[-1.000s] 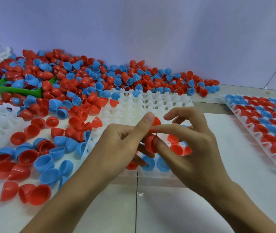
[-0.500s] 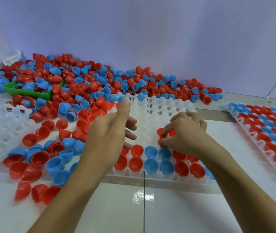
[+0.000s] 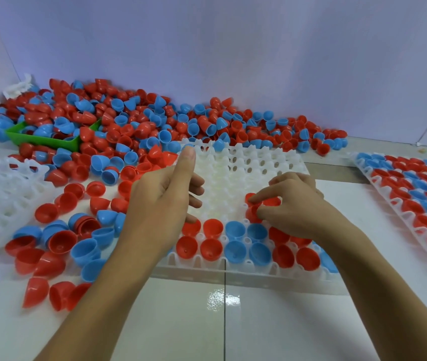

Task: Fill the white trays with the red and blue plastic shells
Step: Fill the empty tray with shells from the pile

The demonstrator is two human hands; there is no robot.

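Two rows filled at tray (image 3: 235, 162) bottom; right hand (image 3: 289, 204) pinches red shell (image 3: 254, 212) into third-row cell, center-right. Left hand (image 3: 164, 201) released, nearer loose shells (image 3: 58, 238) at left.

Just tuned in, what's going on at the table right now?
A person is filling the middle white tray with plastic shells. The right hand pinches a red shell and sets it into the third row, beside red ones already there. The left hand hovers over the tray's left side, thumb up, holding nothing. The two near rows are filled in red and blue pairs; the far rows are empty. A full tray lies to the right, and loose shells are heaped behind.
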